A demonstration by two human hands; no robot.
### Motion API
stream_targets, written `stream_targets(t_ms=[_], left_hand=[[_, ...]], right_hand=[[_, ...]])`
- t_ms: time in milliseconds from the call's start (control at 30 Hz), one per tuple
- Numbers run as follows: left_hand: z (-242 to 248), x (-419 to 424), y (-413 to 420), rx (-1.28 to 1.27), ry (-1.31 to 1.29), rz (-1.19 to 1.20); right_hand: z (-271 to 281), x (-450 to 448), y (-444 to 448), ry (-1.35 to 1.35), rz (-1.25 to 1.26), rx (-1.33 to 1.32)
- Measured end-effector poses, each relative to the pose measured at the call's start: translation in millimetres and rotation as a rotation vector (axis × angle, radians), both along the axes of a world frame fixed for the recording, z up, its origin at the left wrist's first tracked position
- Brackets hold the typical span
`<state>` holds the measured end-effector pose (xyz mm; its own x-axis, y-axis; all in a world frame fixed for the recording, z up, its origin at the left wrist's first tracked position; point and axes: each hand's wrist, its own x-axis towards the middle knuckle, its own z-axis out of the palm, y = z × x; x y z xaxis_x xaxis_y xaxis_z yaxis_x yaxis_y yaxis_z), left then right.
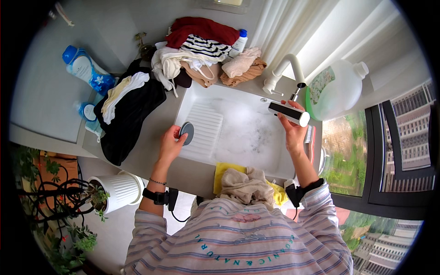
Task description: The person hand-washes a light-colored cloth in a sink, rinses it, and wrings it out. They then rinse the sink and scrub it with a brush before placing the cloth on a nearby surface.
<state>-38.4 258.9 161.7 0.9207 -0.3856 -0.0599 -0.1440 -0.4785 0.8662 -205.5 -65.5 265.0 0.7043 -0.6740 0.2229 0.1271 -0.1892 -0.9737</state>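
Note:
My left hand point(169, 143) pinches a round grey disc, probably a drain stopper point(187, 133), over the left rim of the white sink point(233, 163). At the far right of the basin, my right hand point(295, 133) grips a white tap head with a black panel point(289, 113). A chrome joint point(295, 94) links that head to the curved white faucet point(296, 65). White suds point(245, 127) cover much of the basin floor. Beside my left hand, the ribbed washboard slope point(205, 128) shows through.
Piled clothes point(201, 31) stand behind the sink, with black clothing point(132, 113) and a blue detergent bottle point(91, 72) leftward. A large jug point(335, 91) and a brush point(310, 137) sit right. A beige cloth point(242, 184) and yellow cloth point(221, 175) lie over the front edge.

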Motion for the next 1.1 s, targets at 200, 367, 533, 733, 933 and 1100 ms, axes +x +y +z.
stream_targets(t_ms=[200, 367, 533, 733, 933, 1100], left_hand=[[-1.7, -3.2, 2.0, -0.023, 0.023, -0.002], [-2.1, -2.3, -0.4, -0.021, 0.019, -0.032], [-4.6, -1.7, -7.8, -0.041, 0.045, -0.047], [-8.1, -1.0, -10.8, -0.046, 0.041, -0.068], [-13.4, 0.3, -5.3, -0.03, -0.065, -0.101], [-14.6, -1.9, -3.1, -0.021, -0.017, -0.096]], right_hand=[[0.7, 30.2, 33.8, -0.307, -0.068, 0.366], [20.1, 35.2, 45.2, -0.383, -0.059, 0.522], [34.4, 34.9, 46.9, -0.455, -0.02, 0.65], [34.5, 35.4, 45.5, -0.457, -0.019, 0.664], [22.2, 38.6, 45.6, -0.392, -0.052, 0.528], [9.7, 44.3, 46.4, -0.39, -0.074, 0.441]])
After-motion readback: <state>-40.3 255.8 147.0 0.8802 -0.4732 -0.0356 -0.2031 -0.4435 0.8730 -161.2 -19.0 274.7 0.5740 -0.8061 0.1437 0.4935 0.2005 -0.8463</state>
